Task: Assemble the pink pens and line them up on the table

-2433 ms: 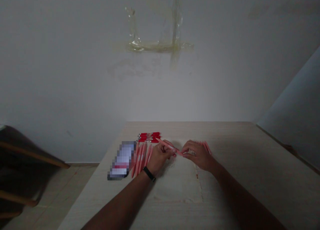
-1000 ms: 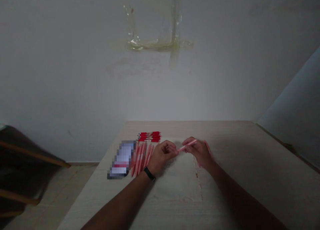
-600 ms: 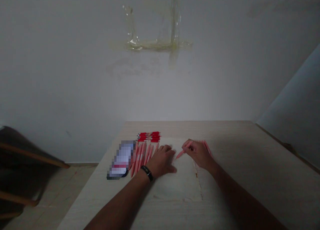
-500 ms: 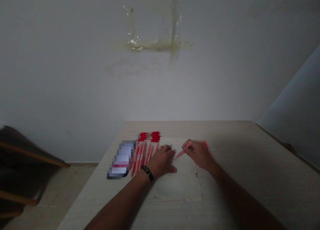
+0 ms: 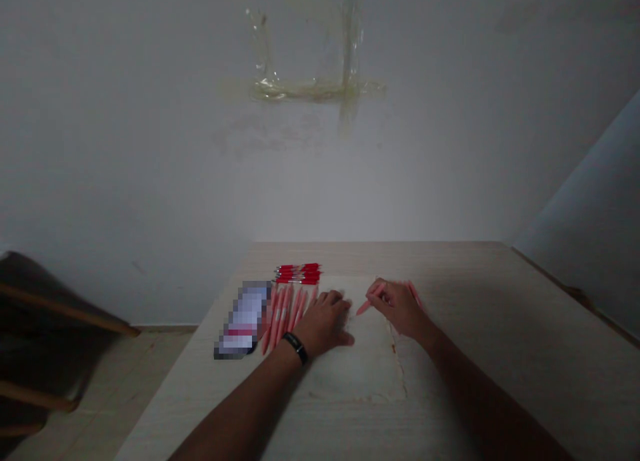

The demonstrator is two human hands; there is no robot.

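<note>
Pink pen [image 5: 367,303] in right hand [image 5: 397,307]

Both forearms are bare, with no sleeves in view. The left hand [image 5: 323,325] carries 1 narrow black band [image 5: 295,346] at the wrist. The right hand [image 5: 399,307] wears nothing.

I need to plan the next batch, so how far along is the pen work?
A row of pink pens already lies beside the left hand, which rests flat on the table. The right hand holds one pink pen. A few more pink pens wait behind that hand, and the red pens lie untouched.
</note>
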